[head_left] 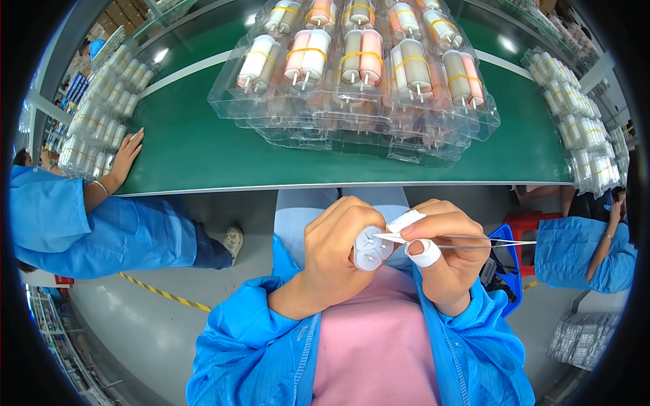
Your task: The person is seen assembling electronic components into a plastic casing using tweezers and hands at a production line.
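While the left hand (pixel 338 240) is closed around a pale, rounded plastic piece (pixel 371 249), its lobed end turned toward the right, the right hand (pixel 450 254) pinches a pair of slim metal tweezers (pixel 477 238) between thumb and fingers. Tweezer tips at the end face of the piece; cannot tell from where I stand whether they touch. White wrap (pixel 424 253) on the right thumb, another white strip (pixel 405 220) by the forefinger. Both hands are close together above the lap, just off the near edge of the green tabletop (pixel 183 145). On it, ahead of them, a stack of clear trays (pixel 352 122) carries white, grey and pink cylinders (pixel 362 57), paired under yellow bands. Further loaded trays at far left (pixel 108 111) and far right (pixel 579 128). A co-worker's hand (pixel 126 155) rests on the tabletop at left; blue basket (pixel 509 274) with dark items low on the right.
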### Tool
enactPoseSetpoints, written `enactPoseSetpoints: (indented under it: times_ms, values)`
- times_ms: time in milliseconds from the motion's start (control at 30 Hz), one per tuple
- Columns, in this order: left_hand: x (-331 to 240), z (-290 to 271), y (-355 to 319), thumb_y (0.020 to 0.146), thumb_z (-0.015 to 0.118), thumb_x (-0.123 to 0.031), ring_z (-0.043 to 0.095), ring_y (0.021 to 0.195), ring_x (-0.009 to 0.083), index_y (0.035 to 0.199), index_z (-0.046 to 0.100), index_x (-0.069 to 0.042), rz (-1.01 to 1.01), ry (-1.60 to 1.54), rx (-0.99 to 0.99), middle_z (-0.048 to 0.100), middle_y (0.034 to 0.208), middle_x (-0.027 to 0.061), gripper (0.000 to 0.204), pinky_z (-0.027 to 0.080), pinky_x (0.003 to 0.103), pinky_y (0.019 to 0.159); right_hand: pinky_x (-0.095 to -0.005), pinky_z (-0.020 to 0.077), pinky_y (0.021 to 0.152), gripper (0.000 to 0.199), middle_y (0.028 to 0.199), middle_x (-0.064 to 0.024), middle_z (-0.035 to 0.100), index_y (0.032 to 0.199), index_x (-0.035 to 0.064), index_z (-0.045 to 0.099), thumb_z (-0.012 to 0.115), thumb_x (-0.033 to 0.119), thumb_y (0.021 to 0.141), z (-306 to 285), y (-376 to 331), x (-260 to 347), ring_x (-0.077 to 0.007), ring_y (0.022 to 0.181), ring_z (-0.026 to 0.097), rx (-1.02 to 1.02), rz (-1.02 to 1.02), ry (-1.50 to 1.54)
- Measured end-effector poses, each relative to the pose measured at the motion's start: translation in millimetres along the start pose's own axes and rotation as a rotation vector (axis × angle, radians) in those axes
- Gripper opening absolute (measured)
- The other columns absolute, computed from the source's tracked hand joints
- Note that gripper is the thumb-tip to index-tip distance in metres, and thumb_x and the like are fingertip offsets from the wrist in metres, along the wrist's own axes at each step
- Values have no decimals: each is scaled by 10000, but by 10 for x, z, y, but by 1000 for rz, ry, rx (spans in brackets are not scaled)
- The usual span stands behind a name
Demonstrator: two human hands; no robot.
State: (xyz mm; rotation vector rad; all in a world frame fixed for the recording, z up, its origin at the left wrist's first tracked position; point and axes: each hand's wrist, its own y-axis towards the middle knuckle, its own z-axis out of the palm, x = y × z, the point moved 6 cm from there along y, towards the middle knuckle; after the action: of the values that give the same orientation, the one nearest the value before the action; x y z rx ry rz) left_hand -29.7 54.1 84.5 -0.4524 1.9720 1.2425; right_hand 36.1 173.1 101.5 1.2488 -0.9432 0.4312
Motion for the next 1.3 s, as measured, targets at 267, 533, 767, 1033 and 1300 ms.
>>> enactPoseSetpoints:
  times_ms: [267, 533, 767, 1033, 1300]
  values:
    - [-51, -538, 188, 684, 783, -117, 567, 778, 182, 960, 506, -18, -179, -208, -37, 581, 844, 131, 404, 468, 279, 680, -270, 474, 617, 337, 786, -123, 536, 864, 4, 509, 625, 321, 876, -548, 30, 162, -187, 692, 553, -416, -195, -181]
    - [142, -1037, 1614, 859, 601, -149, 527, 860, 114, 1216, 433, -5, -245, -137, 27, 560, 1002, 64, 419, 432, 252, 741, -278, 492, 682, 146, 847, -92, 586, 925, -22, 577, 596, 118, 887, -1537, 242, -525, -154, 762, 592, -713, -31, -95]
    - [1273, -947, 3195, 812, 687, -218, 575, 774, 139, 1179, 494, -45, -271, 569, 204, 622, 873, 97, 449, 462, 293, 690, -272, 502, 690, 108, 850, -101, 602, 912, -21, 580, 601, 78, 874, -1612, 227, -1057, -155, 742, 604, -662, 179, -49]
    - [2039, -584, 3911, 798, 662, -318, 609, 962, 339, 1120, 547, -49, -276, 1059, 248, 628, 1007, 188, 434, 479, 427, 818, -271, 508, 723, 136, 854, -103, 598, 915, -40, 579, 628, 60, 836, -1603, 208, -1006, -168, 775, 621, -682, 233, -6]
    - [2184, -500, 3902, 878, 533, -396, 524, 1109, 362, 1173, 518, -56, -238, 1207, 323, 557, 1144, 159, 450, 446, 470, 893, -274, 509, 687, 175, 835, -94, 579, 908, -38, 570, 647, 102, 835, -1606, 205, -1014, -172, 733, 617, -663, 224, -58]
